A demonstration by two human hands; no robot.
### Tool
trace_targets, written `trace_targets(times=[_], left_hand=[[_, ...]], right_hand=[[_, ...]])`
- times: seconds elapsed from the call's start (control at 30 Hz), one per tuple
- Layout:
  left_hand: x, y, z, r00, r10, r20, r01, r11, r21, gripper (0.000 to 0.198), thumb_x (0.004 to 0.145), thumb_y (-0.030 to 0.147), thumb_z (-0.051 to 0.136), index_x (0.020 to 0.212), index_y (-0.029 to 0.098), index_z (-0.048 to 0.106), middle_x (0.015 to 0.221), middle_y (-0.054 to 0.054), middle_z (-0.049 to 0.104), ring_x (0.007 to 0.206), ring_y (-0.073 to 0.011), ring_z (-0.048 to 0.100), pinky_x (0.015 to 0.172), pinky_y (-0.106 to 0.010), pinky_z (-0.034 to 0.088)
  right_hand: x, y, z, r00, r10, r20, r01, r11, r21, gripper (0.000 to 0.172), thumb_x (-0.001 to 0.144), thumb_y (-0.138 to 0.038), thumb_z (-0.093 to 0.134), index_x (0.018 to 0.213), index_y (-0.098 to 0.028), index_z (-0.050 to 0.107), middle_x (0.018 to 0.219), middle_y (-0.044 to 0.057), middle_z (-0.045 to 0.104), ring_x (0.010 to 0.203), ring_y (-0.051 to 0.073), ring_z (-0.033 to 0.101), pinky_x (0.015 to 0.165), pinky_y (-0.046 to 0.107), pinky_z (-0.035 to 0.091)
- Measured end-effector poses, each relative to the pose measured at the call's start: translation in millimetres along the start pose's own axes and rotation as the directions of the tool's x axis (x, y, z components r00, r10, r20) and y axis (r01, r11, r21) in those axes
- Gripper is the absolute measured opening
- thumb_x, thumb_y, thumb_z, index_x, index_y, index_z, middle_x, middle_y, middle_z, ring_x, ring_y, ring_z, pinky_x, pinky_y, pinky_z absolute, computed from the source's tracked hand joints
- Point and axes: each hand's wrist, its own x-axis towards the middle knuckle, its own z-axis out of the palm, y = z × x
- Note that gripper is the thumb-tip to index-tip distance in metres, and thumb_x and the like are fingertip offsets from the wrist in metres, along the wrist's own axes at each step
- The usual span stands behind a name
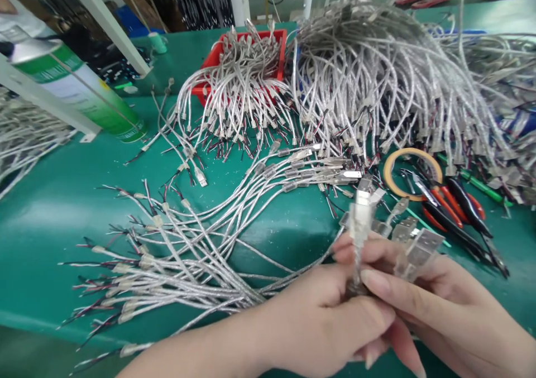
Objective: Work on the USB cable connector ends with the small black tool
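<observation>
At the lower right my left hand (326,316) is closed around a silver USB cable, whose clear-jacketed USB plug (360,213) points up above the fingers. My right hand (448,305) meets it from the right, its thumb pressed near the same cable. Between the right fingers sits another USB plug (419,252), tilted to the right. More plugs show just behind that hand. To the left, a loose bundle of silver cables (218,272) lies on the green table, stripped red, black and white wire ends facing left and several plugs facing right.
A red bin (281,54) overflows with cables, and a large cable heap (377,71) stands beside it. Right of my hands lie a tape roll (389,180) and orange-and-black pliers (450,221). A green spray can (96,99) leans at the left near a white metal post (109,23).
</observation>
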Motion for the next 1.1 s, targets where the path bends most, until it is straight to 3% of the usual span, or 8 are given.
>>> trace_targets(times=[0.1, 0.23, 0.37, 0.43, 0.57, 0.7, 0.8, 1.1], left_hand=[[3, -1, 1.6, 0.994, 0.032, -0.106, -0.049, 0.986, -0.160, 0.030, 0.091, 0.040, 0.054, 0.071, 0.017, 0.055, 0.061, 0.000, 0.059, 0.044, -0.0063, 0.042, 0.045, -0.019, 0.035], [6, -4, 3.5, 0.980, 0.132, -0.146, -0.169, 0.943, -0.287, 0.028, 0.091, 0.042, 0.062, 0.085, 0.015, 0.061, 0.066, -0.001, 0.066, 0.051, -0.0062, 0.057, 0.051, -0.015, 0.045], [5, -3, 4.4, 0.957, 0.042, -0.286, -0.138, 0.935, -0.328, 0.037, 0.079, 0.043, 0.079, 0.088, 0.015, 0.056, 0.075, -0.001, 0.067, 0.060, -0.0097, 0.064, 0.048, -0.016, 0.051], [4, -1, 5.1, 0.940, 0.014, -0.340, -0.131, 0.938, -0.322, 0.037, 0.077, 0.040, 0.082, 0.085, 0.014, 0.057, 0.071, 0.000, 0.064, 0.059, -0.0092, 0.064, 0.049, -0.016, 0.053], [5, -1, 5.8, 0.936, 0.086, -0.342, -0.225, 0.893, -0.389, 0.037, 0.077, 0.037, 0.084, 0.083, 0.012, 0.057, 0.068, 0.001, 0.064, 0.056, -0.0075, 0.065, 0.054, -0.016, 0.056], [9, -5, 4.7, 0.943, 0.127, -0.308, -0.264, 0.848, -0.459, 0.035, 0.078, 0.033, 0.084, 0.085, 0.013, 0.056, 0.073, 0.000, 0.068, 0.058, -0.0092, 0.069, 0.054, -0.016, 0.056], [11, -10, 3.5, 0.947, 0.156, -0.282, -0.282, 0.826, -0.489, 0.034, 0.081, 0.033, 0.082, 0.085, 0.014, 0.055, 0.075, -0.001, 0.071, 0.060, -0.0107, 0.072, 0.056, -0.017, 0.057], [8, -17, 3.0, 0.950, 0.244, -0.197, -0.310, 0.819, -0.483, 0.027, 0.089, 0.032, 0.073, 0.087, 0.014, 0.054, 0.075, -0.002, 0.074, 0.063, -0.0104, 0.073, 0.061, -0.018, 0.058]], right_hand=[[-2, -5, -2, 0.994, -0.070, -0.081, 0.062, 0.994, -0.088, 0.034, 0.089, -0.040, 0.073, 0.123, -0.036, 0.069, 0.082, 0.004, 0.078, 0.064, 0.022, 0.076, 0.058, 0.028, 0.061], [1, -7, -1, 0.967, -0.139, -0.214, 0.113, 0.985, -0.130, 0.022, 0.086, -0.039, 0.075, 0.106, -0.034, 0.078, 0.119, 0.007, 0.074, 0.066, 0.023, 0.075, 0.058, 0.033, 0.064], [7, -6, 3, 0.928, -0.211, -0.308, 0.181, 0.976, -0.123, 0.023, 0.084, -0.043, 0.075, 0.104, -0.033, 0.079, 0.109, 0.007, 0.076, 0.070, 0.024, 0.073, 0.051, 0.033, 0.062], [8, -6, 4, 0.886, -0.276, -0.374, 0.205, 0.954, -0.218, 0.023, 0.084, -0.047, 0.076, 0.101, -0.033, 0.081, 0.112, 0.007, 0.076, 0.091, 0.027, 0.073, 0.064, 0.031, 0.063], [5, -7, 7, 0.882, -0.311, -0.354, 0.203, 0.928, -0.311, 0.020, 0.086, -0.048, 0.074, 0.101, -0.036, 0.081, 0.119, 0.005, 0.075, 0.117, 0.026, 0.065, 0.081, 0.024, 0.058], [5, -8, 9, 0.911, -0.274, -0.309, 0.212, 0.953, -0.219, 0.023, 0.087, -0.046, 0.073, 0.101, -0.030, 0.081, 0.107, 0.008, 0.077, 0.087, 0.023, 0.073, 0.065, 0.028, 0.060], [6, -10, 11, 0.937, -0.212, -0.277, 0.184, 0.975, -0.124, 0.025, 0.086, -0.045, 0.074, 0.099, -0.025, 0.081, 0.089, 0.008, 0.075, 0.058, 0.018, 0.065, 0.053, 0.032, 0.058], [2, -6, 11, 0.970, -0.150, -0.191, 0.167, 0.983, 0.078, 0.019, 0.090, -0.038, 0.072, 0.089, -0.020, 0.077, 0.062, -0.001, 0.056, 0.052, 0.013, 0.060, 0.046, 0.023, 0.045]])
